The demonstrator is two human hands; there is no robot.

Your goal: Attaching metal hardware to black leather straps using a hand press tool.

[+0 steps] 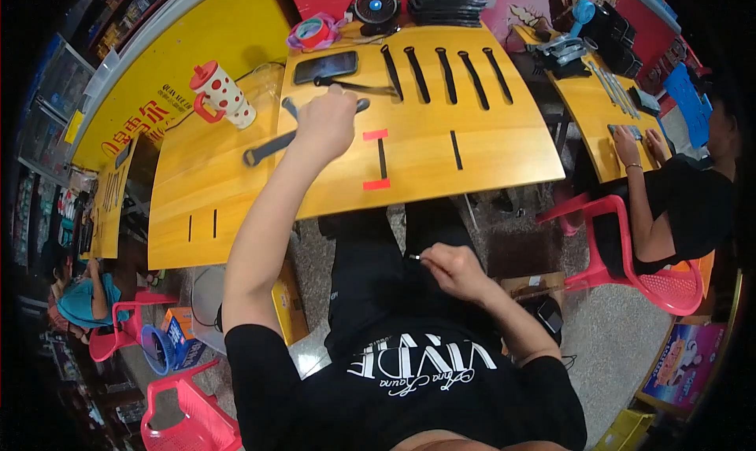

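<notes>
Lying just beyond your left hand [327, 124], the loose black strap [366, 87] runs lengthwise left to right, its looped end to the left, its right end close against the row of five black straps [450, 81], which run near to far. Your left hand is clearly the nearer one; its fingers are curled and overlap the strap in view, but I cannot tell whether they grip it. Your right hand [454, 270] is well apart, over your lap on the near side of the counter [504, 152], its fingers narrowed on a small pale-tipped piece [414, 256]. A grey strap [270, 148] slants from near left under your left wrist. Beyond the black strap's loop you have a phone [325, 68]; farther left stands a dotted cup [230, 98], with a black fan [376, 10] at the far edge
</notes>
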